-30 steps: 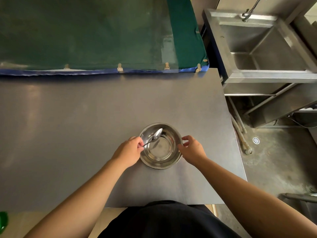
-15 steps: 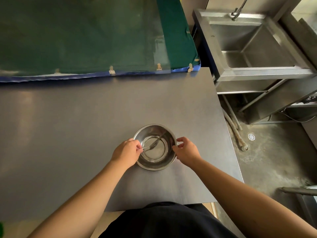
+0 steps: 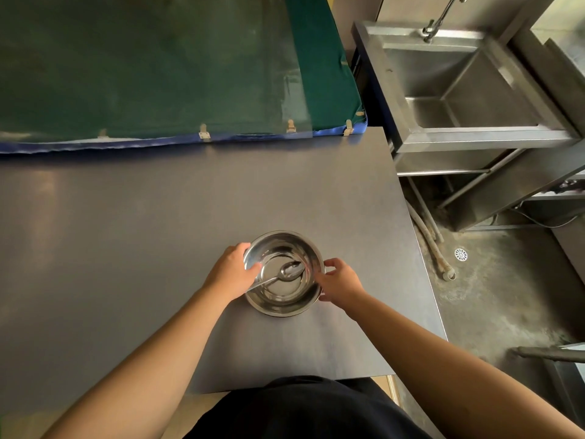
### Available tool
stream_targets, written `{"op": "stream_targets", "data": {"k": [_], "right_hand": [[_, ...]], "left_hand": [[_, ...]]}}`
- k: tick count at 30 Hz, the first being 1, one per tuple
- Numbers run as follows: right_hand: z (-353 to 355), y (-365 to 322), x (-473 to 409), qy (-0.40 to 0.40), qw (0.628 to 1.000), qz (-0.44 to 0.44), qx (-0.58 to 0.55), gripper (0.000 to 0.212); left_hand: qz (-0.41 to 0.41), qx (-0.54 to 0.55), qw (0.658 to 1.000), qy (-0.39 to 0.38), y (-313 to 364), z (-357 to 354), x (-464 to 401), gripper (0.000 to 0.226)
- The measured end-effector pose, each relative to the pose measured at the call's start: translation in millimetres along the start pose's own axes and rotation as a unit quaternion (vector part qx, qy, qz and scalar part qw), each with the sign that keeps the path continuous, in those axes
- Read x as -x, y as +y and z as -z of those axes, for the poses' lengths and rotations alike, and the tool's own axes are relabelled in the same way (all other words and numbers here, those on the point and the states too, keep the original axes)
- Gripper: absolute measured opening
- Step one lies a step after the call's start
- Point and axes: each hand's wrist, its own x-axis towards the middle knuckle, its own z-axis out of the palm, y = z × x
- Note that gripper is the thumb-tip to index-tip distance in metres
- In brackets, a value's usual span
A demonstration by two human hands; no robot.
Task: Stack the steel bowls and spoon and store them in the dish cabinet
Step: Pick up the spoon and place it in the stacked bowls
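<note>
Both hands are gripping the round shiny steel bowl [image 3: 284,273]: left hand [image 3: 232,271] and right hand [image 3: 340,284] on opposite rims, a steel spoon [image 3: 285,273] lying between them, on the grey bench [image 3: 158,223]

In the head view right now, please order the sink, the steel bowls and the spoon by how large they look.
1. sink, largest though farthest
2. steel bowls, a nested stack
3. spoon, lying inside the bowls

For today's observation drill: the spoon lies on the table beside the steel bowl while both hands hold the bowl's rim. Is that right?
Not quite. The spoon lies inside the steel bowl, not beside it, as the head view shows. The left hand and right hand do hold its rim on the table.
</note>
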Motion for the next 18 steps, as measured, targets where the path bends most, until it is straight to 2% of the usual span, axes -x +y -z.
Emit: {"op": "stream_targets", "data": {"k": [9, 18], "right_hand": [[-1.5, -7.6, 5.3, -0.003, 1.000, -0.009, -0.023, 0.050], [-0.2, -30.2, 33.0, 0.025, 0.998, 0.026, -0.050, 0.045]], "left_hand": [[0.035, 0.053, 0.998, -0.010, -1.2, 4.0, 1.0, 0.058], [-0.016, 0.065, 0.998, 0.008, 8.3, 47.5, 12.0, 0.056]]}}
